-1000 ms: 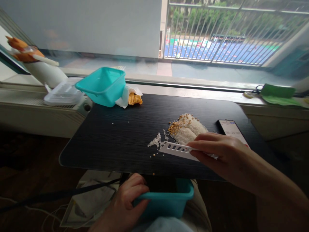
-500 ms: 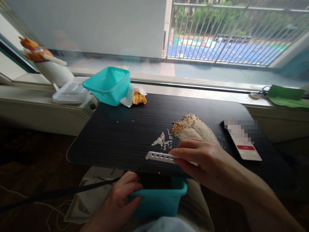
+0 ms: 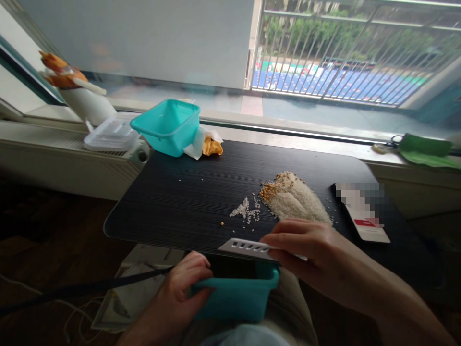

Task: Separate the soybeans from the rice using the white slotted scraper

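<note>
My right hand point(image 3: 309, 250) pinches a flat white slotted plastic scraper point(image 3: 247, 247), holding it at the near edge of the black table point(image 3: 173, 202). Just under that edge, my left hand point(image 3: 180, 293) grips the rim of a teal plastic box point(image 3: 234, 298) on my lap. Behind the scraper lies a pile of white rice mixed with yellow grains point(image 3: 291, 197). A small patch of scattered rice point(image 3: 247, 211) and a single yellow grain lie to its left.
A second teal box point(image 3: 165, 126) stands at the table's far left corner beside a white wrapper with something orange point(image 3: 211, 145). A phone point(image 3: 362, 211) lies at the right. A clear lid point(image 3: 110, 137) and white container point(image 3: 88, 103) sit on the sill; a black cable point(image 3: 90, 286) crosses my lap.
My right hand has drawn the scraper toward me, from beside the grain pile to the table's near edge above the teal box. My left hand keeps its grip on the box.
</note>
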`<state>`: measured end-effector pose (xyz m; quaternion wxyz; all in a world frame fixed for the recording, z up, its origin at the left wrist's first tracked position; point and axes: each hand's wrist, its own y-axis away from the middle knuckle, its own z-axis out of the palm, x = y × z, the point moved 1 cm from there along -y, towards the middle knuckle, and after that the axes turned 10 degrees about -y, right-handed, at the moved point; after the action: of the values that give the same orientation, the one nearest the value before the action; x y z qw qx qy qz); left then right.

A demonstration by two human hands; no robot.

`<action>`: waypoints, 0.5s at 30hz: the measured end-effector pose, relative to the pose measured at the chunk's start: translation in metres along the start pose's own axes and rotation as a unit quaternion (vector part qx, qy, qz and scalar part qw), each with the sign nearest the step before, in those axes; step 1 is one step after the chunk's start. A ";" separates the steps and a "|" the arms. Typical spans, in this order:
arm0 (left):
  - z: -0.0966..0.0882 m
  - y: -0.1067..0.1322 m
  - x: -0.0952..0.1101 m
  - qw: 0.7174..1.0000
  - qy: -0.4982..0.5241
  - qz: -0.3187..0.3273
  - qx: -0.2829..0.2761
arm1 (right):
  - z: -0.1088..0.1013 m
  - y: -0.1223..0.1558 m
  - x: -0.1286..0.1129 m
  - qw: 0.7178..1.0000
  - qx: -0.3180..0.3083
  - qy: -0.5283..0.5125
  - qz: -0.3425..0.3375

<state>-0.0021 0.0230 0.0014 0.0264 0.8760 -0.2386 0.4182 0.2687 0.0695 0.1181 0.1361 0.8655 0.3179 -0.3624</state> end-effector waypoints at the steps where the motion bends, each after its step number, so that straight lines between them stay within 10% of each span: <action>1: 0.001 0.000 0.000 1.000 0.001 -0.007 -0.007 | -0.001 0.002 0.001 1.000 0.022 0.003 0.000; 15: 0.004 0.001 0.001 0.999 0.009 -0.024 -0.030 | 0.004 -0.023 0.000 0.999 0.007 0.035 0.033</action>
<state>0.0010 0.0206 -0.0010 0.0648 0.8763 -0.2298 0.4184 0.2521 0.0854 0.1152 0.1311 0.8886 0.2911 -0.3293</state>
